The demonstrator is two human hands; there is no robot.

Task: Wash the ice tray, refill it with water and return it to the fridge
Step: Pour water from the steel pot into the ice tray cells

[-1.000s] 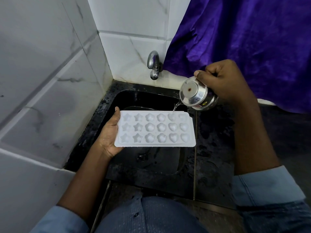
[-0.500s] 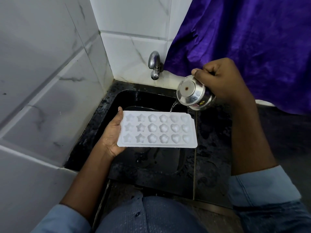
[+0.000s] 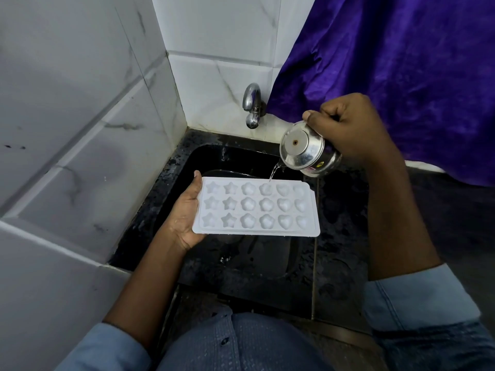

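Refill in progress. Left hand (image 3: 184, 215) grips the tray (image 3: 257, 207) level over the sink (image 3: 187, 162). Right hand (image 3: 351, 129) clasps the tilted cup (image 3: 308, 153), pouring into the far row. Remaining: fill cells, return to fridge.

— What's the surface here?
— A wet black stone counter (image 3: 345, 210) with a sunken black sink basin (image 3: 257, 253), set into the tiled corner.
— Anything resting on it?
— Only water droplets.
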